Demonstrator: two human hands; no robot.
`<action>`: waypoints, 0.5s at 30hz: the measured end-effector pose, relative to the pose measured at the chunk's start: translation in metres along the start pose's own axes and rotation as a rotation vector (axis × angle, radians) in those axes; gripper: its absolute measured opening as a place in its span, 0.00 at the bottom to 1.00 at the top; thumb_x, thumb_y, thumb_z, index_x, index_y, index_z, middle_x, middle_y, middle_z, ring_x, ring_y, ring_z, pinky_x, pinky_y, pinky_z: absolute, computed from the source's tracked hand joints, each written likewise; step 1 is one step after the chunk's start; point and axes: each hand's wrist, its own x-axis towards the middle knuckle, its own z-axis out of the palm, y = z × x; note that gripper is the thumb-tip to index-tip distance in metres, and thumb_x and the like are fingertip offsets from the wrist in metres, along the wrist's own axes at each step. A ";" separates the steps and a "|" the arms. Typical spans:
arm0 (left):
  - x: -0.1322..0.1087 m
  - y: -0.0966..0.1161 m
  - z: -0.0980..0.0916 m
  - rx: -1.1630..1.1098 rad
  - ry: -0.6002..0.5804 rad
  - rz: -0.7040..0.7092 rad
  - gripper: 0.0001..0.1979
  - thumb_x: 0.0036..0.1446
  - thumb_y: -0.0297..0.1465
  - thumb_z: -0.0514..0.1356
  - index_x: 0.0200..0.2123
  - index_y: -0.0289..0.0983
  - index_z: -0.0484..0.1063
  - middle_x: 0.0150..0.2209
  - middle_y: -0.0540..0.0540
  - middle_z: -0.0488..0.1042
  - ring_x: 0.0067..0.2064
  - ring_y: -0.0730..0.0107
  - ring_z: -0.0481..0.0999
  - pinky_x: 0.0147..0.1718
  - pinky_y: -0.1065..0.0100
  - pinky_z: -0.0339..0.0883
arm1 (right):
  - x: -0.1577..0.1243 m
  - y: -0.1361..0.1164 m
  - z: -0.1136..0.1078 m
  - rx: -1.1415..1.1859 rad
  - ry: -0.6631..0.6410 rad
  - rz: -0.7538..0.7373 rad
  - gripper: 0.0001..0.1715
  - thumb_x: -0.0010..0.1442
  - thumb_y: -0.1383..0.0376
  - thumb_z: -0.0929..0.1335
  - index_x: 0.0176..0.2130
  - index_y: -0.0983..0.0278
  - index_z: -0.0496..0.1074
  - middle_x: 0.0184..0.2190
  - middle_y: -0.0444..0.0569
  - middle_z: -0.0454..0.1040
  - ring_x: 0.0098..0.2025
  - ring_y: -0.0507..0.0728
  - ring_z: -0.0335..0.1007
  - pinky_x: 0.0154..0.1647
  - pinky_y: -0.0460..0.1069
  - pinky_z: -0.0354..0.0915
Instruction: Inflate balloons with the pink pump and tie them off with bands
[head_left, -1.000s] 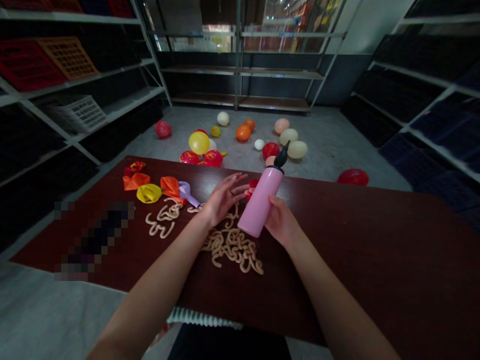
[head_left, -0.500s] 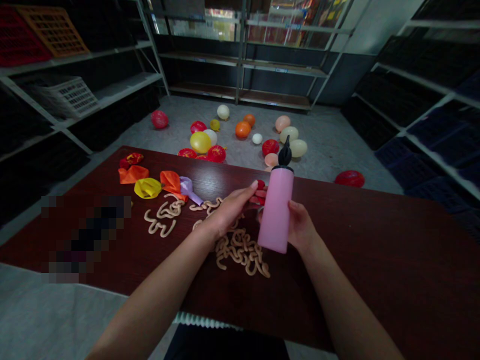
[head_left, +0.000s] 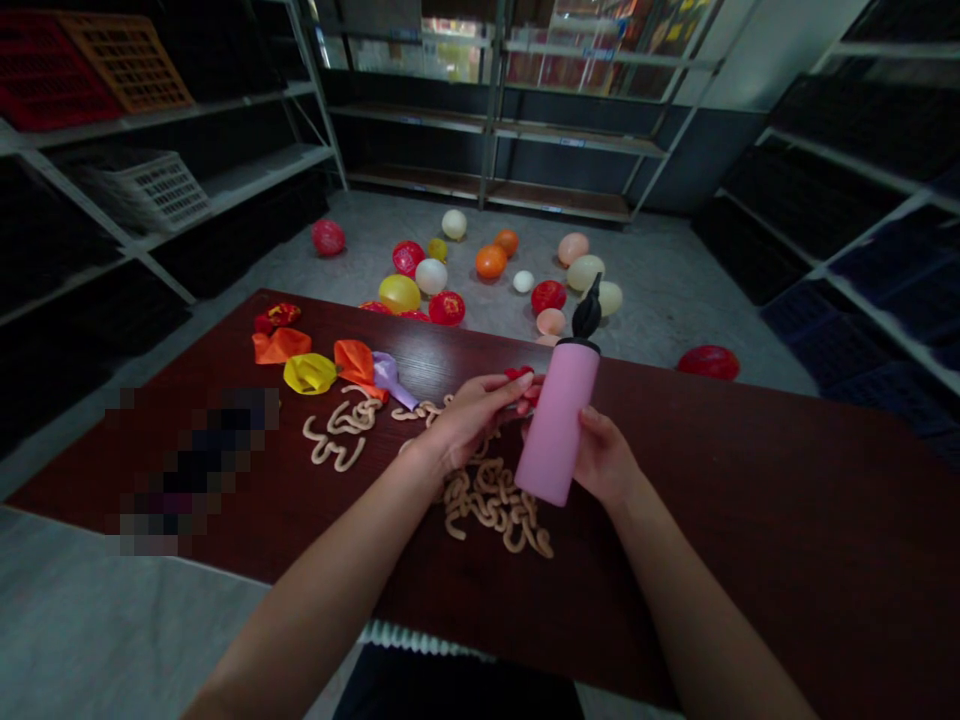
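A pink hand pump (head_left: 559, 425) with a black nozzle (head_left: 588, 312) is tilted over the table. My right hand (head_left: 604, 455) is closed around its right side, with most of the fingers hidden behind it. Left of the pump, my left hand (head_left: 480, 408) pinches a deflated red balloon (head_left: 523, 378), part of which shows at the fingertips. Below the hands lies a pile of tan balloons (head_left: 491, 500), long and curly. More tan curls (head_left: 341, 425) lie farther left, near flat yellow (head_left: 311, 373), orange (head_left: 281, 346) and lilac balloons (head_left: 388, 375).
The dark red table (head_left: 750, 520) spans the foreground, with a pixelated patch on its left. Several inflated balloons, among them an orange one (head_left: 491, 262), lie on the grey floor (head_left: 630, 235) beyond. Shelving with a white basket (head_left: 169, 190) stands left; more racks line the back and right.
The view has shifted slightly, so most things sit a little farther right. The pump leans more to the right at its top. Both hands keep their holds.
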 end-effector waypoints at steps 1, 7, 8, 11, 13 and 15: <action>0.001 0.000 -0.001 -0.030 0.031 0.010 0.15 0.52 0.36 0.72 0.37 0.29 0.81 0.31 0.46 0.77 0.27 0.80 0.69 0.33 0.74 0.66 | 0.000 0.000 0.001 0.006 -0.006 0.001 0.31 0.51 0.54 0.74 0.53 0.59 0.75 0.44 0.49 0.81 0.49 0.61 0.76 0.51 0.55 0.70; 0.007 0.027 -0.024 -0.173 0.297 0.243 0.09 0.67 0.29 0.59 0.43 0.34 0.80 0.44 0.42 0.81 0.38 0.73 0.81 0.36 0.75 0.71 | -0.003 -0.003 0.002 -0.025 -0.115 0.155 0.40 0.53 0.49 0.72 0.60 0.65 0.69 0.35 0.50 0.79 0.33 0.56 0.74 0.34 0.49 0.70; 0.006 0.034 -0.030 -0.199 0.306 0.308 0.11 0.68 0.27 0.56 0.46 0.35 0.79 0.46 0.42 0.81 0.40 0.73 0.81 0.37 0.75 0.72 | -0.004 -0.005 0.001 -0.050 -0.144 0.168 0.41 0.53 0.47 0.71 0.59 0.66 0.69 0.31 0.49 0.78 0.29 0.54 0.72 0.30 0.48 0.68; 0.004 0.052 -0.046 -0.272 0.320 0.477 0.17 0.67 0.20 0.53 0.52 0.37 0.76 0.52 0.42 0.79 0.48 0.73 0.81 0.44 0.74 0.72 | -0.008 -0.009 -0.004 -0.151 -0.200 0.192 0.40 0.53 0.44 0.70 0.55 0.68 0.72 0.24 0.46 0.73 0.25 0.53 0.67 0.26 0.47 0.64; 0.003 0.058 -0.054 -0.313 0.349 0.528 0.19 0.66 0.18 0.53 0.55 0.37 0.74 0.53 0.41 0.79 0.50 0.72 0.80 0.46 0.74 0.72 | -0.012 -0.009 -0.010 -0.221 -0.219 0.253 0.38 0.53 0.45 0.71 0.53 0.68 0.72 0.23 0.46 0.73 0.25 0.54 0.68 0.27 0.48 0.65; 0.004 0.060 -0.061 -0.344 0.401 0.540 0.18 0.67 0.19 0.53 0.55 0.37 0.74 0.51 0.41 0.80 0.48 0.73 0.81 0.43 0.75 0.73 | -0.016 -0.008 -0.016 -0.270 -0.192 0.343 0.36 0.52 0.47 0.72 0.52 0.67 0.72 0.25 0.47 0.75 0.27 0.55 0.70 0.28 0.49 0.66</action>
